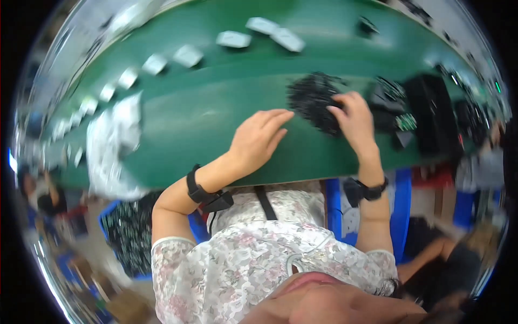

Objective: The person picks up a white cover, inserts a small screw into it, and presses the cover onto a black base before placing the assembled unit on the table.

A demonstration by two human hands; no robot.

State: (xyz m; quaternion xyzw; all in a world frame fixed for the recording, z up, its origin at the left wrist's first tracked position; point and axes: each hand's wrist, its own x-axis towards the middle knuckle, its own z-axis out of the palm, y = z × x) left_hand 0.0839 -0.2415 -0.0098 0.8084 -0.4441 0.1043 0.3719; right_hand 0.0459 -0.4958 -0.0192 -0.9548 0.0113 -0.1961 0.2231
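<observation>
A loose heap of small black parts (pixel 313 100) lies on the green table in front of me, too blurred to tell their kind. At the heap's right side my right hand (pixel 355 121) has its thumb and forefinger bent together on a small black part, whose shape I cannot make out. My left hand (pixel 259 141) hovers over the table to the left, fingers stretched toward the heap and thumb apart. Nothing shows in it, and its fingertips come close to the heap's lower left edge. Both wrists wear black bands.
White blocks (pixel 233 39) run in a curved row along the table's far side. A clear plastic bag (pixel 113 146) lies at left. Right of the heap are dark parts with green circuit boards (pixel 406 122) and a black box (pixel 429 113). Blue bins (pixel 400 216) stand below the edge; other people sit nearby.
</observation>
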